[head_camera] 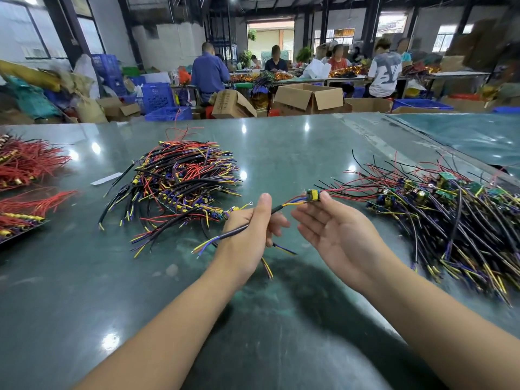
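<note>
My left hand [250,232] grips a black sleeved cable [236,233] whose yellow and blue wire ends stick out below the wrist. The cable runs right to a small green circuit board [313,195] with red wires trailing from it. My right hand [332,229] is palm up with straight fingers, and its thumb tip touches the board. Both hands hover above the green table [197,291], between two piles of wired boards.
A heap of wired boards [183,181] lies left of centre, another heap [450,218] at the right. Red wire bundles [25,170] sit at the left edge. Cardboard boxes [309,98], blue crates and several seated people are beyond the table.
</note>
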Demonstrator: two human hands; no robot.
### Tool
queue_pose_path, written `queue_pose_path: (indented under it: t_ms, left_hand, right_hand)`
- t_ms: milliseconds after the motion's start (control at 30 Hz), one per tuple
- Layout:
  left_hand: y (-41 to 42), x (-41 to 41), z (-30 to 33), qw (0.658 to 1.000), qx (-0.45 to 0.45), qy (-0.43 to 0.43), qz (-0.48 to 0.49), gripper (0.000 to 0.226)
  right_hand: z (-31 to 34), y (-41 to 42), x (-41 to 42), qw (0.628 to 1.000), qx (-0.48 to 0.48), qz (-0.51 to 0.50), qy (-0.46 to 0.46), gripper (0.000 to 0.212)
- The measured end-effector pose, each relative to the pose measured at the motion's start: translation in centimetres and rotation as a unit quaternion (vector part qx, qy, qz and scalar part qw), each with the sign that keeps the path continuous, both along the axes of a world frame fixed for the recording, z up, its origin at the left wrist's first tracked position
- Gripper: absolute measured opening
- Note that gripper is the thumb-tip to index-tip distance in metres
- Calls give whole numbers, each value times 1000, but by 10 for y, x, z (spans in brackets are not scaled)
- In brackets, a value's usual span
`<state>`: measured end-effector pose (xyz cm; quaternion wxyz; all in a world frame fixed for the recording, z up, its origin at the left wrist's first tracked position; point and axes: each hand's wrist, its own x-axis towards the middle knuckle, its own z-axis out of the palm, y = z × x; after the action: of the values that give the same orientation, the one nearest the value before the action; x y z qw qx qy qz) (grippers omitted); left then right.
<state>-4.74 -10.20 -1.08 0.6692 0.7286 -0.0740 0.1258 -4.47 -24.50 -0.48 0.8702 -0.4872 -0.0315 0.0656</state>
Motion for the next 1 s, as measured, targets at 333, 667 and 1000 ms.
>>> queue_pose_path:
  t_ms: [333,667,1000]
  left_hand:
    - [7,-1,-2,995,-21,-65,-73,14]
    - [7,-1,0,983,-155,38,-93,13]
    - [11,-1,10,954,-222,149,-137,44]
  right_hand:
    - [4,-10,1,997,26,67,-4,20]
    - [-1,-8,-2,999,-7,46,-11,21]
    - [10,-26,13,988,104,-113,32,26]
